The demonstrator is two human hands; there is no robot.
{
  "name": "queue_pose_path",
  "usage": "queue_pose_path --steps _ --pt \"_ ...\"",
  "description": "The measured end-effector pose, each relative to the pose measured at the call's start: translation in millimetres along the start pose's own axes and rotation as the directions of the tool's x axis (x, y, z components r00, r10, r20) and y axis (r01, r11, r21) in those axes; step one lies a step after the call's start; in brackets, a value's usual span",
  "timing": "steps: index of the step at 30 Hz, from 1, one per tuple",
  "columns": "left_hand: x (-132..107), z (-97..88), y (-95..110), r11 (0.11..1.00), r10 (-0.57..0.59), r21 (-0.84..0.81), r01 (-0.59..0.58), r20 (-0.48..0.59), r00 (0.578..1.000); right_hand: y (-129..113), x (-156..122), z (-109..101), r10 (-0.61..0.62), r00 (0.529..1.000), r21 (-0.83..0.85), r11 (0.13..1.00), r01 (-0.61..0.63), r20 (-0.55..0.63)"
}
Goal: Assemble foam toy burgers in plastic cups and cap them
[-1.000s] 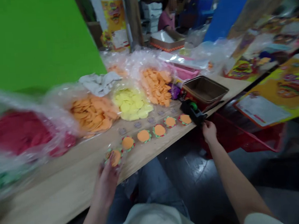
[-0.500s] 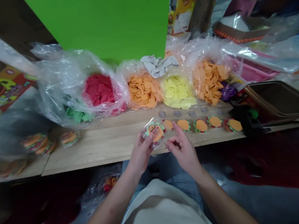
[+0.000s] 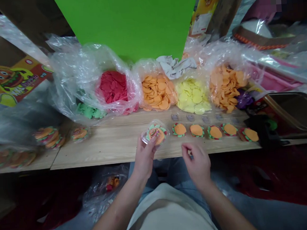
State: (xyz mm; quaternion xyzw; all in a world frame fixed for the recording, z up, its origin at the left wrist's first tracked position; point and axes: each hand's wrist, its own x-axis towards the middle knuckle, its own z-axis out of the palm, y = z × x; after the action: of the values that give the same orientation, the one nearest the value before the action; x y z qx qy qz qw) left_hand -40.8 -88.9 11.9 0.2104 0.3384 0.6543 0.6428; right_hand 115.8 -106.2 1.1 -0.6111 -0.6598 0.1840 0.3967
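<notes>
My left hand grips a clear plastic packet holding a burger-shaped foam piece with an orange bun and green edge. My right hand hangs apart from it, above the table's front edge, with its fingertips pinched on a small blue scrap. A row of unwrapped burger pieces lies on the wooden table to the right of the packet, the closest being. Behind them sit several small grey discs. Plastic bags of red, orange and yellow foam discs stand along the back.
A black tape dispenser and a brown tray stand at the right. Wrapped burgers lie at the left. A green board rises behind the bags. A plastic bag lies below the table's front edge.
My view has swung from the table's right end to face it squarely. My right hand has come away from the packet, moving right and down. The left hand keeps the packet.
</notes>
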Motion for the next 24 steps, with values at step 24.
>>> queue_pose_path --steps 24 --pt "42 -203.2 144 0.910 0.389 0.373 -0.178 -0.625 0.677 -13 -11 87 -0.189 0.565 0.109 0.979 0.172 0.803"
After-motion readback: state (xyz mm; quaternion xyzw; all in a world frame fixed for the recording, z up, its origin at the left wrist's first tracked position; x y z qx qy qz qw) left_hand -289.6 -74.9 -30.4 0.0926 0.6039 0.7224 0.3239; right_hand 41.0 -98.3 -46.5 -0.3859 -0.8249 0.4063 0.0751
